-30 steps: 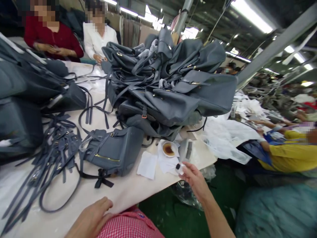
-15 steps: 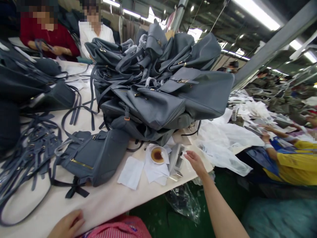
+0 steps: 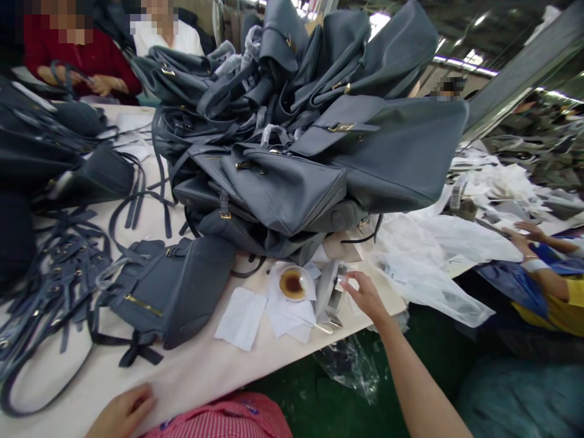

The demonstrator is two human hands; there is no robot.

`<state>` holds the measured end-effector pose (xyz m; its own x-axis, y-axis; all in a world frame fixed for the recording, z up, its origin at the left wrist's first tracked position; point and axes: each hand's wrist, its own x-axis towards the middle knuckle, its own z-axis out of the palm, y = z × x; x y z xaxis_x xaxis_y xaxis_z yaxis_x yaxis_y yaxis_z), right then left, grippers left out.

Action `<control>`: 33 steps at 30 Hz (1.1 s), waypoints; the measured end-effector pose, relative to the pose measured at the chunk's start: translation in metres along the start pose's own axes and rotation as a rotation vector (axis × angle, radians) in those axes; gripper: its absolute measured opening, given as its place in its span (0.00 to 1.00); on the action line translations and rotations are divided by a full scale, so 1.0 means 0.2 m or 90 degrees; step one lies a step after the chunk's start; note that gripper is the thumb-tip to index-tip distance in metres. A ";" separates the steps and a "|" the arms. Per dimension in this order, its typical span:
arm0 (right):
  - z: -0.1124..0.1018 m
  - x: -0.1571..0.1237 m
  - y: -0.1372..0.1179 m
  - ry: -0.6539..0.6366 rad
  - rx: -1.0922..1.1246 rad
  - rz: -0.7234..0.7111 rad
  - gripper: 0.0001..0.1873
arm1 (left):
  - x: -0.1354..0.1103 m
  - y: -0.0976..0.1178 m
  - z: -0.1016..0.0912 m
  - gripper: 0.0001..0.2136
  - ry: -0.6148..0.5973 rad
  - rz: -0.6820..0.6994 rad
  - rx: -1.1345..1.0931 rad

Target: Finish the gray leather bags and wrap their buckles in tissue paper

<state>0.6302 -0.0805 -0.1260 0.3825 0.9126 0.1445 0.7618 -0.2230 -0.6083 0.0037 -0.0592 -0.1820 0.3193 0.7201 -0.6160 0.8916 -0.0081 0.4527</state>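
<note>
The one camera, head-worn, looked forward and down across the table (image 3: 191, 372), the left hand (image 3: 124, 410) near, the right hand (image 3: 367, 298) farther out, the bag pile (image 3: 292, 182) beyond and a person in red (image 3: 103, 58) far left

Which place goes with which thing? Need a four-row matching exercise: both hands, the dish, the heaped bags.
1. right hand
2. left hand
3. dish
4. heaped bags

A. on white paper
B. beside the pink clothing
C. on the table, beyond the dish
D. by the grey box, small white piece at the fingertips

Pairs: 1-D, 2-B, 3-A, 4-C
</note>
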 end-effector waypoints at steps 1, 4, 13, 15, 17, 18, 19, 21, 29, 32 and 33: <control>0.00 0.00 0.01 0.003 -0.006 -0.019 0.17 | 0.00 0.00 0.00 0.20 0.000 -0.002 0.001; 0.01 -0.01 0.03 0.008 -0.023 -0.061 0.17 | 0.00 0.00 -0.01 0.20 -0.002 -0.001 -0.005; 0.04 -0.04 0.06 -0.018 -0.118 -0.110 0.21 | -0.02 0.04 -0.02 0.18 0.008 0.008 0.029; 0.07 -0.06 0.06 -0.012 -0.156 -0.115 0.28 | -0.02 0.04 -0.02 0.18 0.012 0.009 0.026; 0.09 -0.08 0.05 -0.002 -0.192 -0.119 0.27 | -0.03 0.04 -0.02 0.18 0.013 0.004 0.024; 0.09 -0.08 0.04 0.001 -0.208 -0.121 0.26 | -0.03 0.05 -0.02 0.18 0.015 0.002 0.024; 0.10 -0.07 0.03 0.001 -0.222 -0.124 0.24 | -0.03 0.05 -0.02 0.18 0.018 0.001 0.028; 0.10 -0.06 0.01 -0.009 -0.247 -0.134 0.21 | -0.03 0.06 -0.02 0.17 0.021 0.003 0.038; 0.08 0.02 -0.09 -0.065 -0.316 -0.162 0.13 | -0.03 0.04 -0.01 0.17 0.025 0.007 0.056; 0.09 0.01 -0.09 -0.068 -0.319 -0.155 0.14 | -0.03 0.03 0.00 0.17 0.035 0.007 0.045; 0.09 0.00 -0.08 -0.068 -0.316 -0.152 0.15 | -0.03 0.03 0.00 0.17 0.035 0.007 0.040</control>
<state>0.6086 -0.0713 -0.1300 0.1334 0.9814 0.1377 0.9854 -0.1166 -0.1238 0.0076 -0.0633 -0.1747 0.3124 0.7568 -0.5741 0.9072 -0.0585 0.4165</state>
